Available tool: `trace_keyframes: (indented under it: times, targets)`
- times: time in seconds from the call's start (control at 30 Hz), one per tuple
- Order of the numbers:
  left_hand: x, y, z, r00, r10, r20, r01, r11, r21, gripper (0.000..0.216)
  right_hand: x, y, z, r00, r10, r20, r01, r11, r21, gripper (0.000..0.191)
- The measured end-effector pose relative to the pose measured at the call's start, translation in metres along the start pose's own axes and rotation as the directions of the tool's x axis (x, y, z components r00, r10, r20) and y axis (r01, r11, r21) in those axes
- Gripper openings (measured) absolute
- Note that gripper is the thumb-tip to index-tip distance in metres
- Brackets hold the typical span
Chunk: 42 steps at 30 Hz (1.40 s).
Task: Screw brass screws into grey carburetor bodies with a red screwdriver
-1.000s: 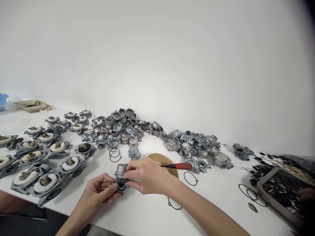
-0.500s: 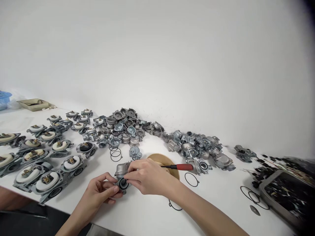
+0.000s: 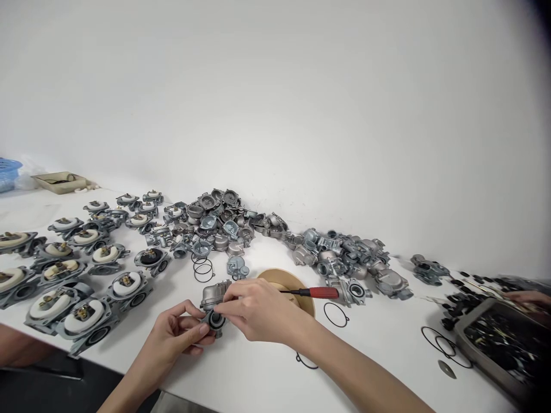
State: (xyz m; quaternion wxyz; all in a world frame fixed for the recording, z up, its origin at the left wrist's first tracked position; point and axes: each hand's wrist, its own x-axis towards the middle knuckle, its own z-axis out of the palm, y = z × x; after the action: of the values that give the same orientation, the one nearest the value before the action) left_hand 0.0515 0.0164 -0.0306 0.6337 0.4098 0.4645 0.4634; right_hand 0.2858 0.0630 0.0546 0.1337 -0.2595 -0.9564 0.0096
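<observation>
A grey metal carburetor (image 3: 212, 296) stands at the table's front, its domed float bowl up and its round dark bore facing me. My left hand (image 3: 181, 335) is closed around its lower left side, thumb by the bore. From the right, my right hand (image 3: 258, 307) pinches at the same carburetor, fingertips by the bowl and bore; any small part between them is hidden. Behind that hand, a red-handled screwdriver (image 3: 321, 292) lies across a round tan dish (image 3: 275, 276), its tip hidden. A black rubber ring (image 3: 336, 314) lies to the right.
Carburetor bodies with white floats (image 3: 81, 315) stand at left. Piles of float bowls (image 3: 224, 218) and carburetor bodies (image 3: 344, 252) lie along the wall. At right are a tray (image 3: 473, 321) of small black parts, more rings (image 3: 445, 344) and another person's hand (image 3: 531, 298).
Another person's hand has come into view at the right edge, above the tray. My hands and the carburetor have barely moved.
</observation>
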Motion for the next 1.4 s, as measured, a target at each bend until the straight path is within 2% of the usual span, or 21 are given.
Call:
trace_keyframes:
  times: [0.4,0.77,1.1,1.4]
  targets:
    - [-0.002,0.004,0.005,1.0,0.003,-0.006,-0.003,1.0,-0.011,0.063,0.002,-0.012,0.007,0.986,0.154,-0.066,-0.143,0.98,0.141,0.021]
    - [-0.002,0.002,0.004,0.999,0.026,0.041,-0.026,1.0,-0.002,0.059,0.007,-0.02,0.024,0.961,0.245,-0.127,-0.227,0.963,0.145,0.015]
    - [0.001,-0.002,-0.001,0.994,0.015,0.11,-0.017,1.0,0.018,0.055,0.007,-0.021,0.022,0.962,0.256,-0.1,-0.237,0.957,0.169,0.007]
    - [-0.004,0.002,0.004,0.994,0.028,0.108,-0.03,0.999,0.024,0.053,0.005,-0.015,0.013,0.976,0.206,-0.068,-0.187,0.959,0.212,0.006]
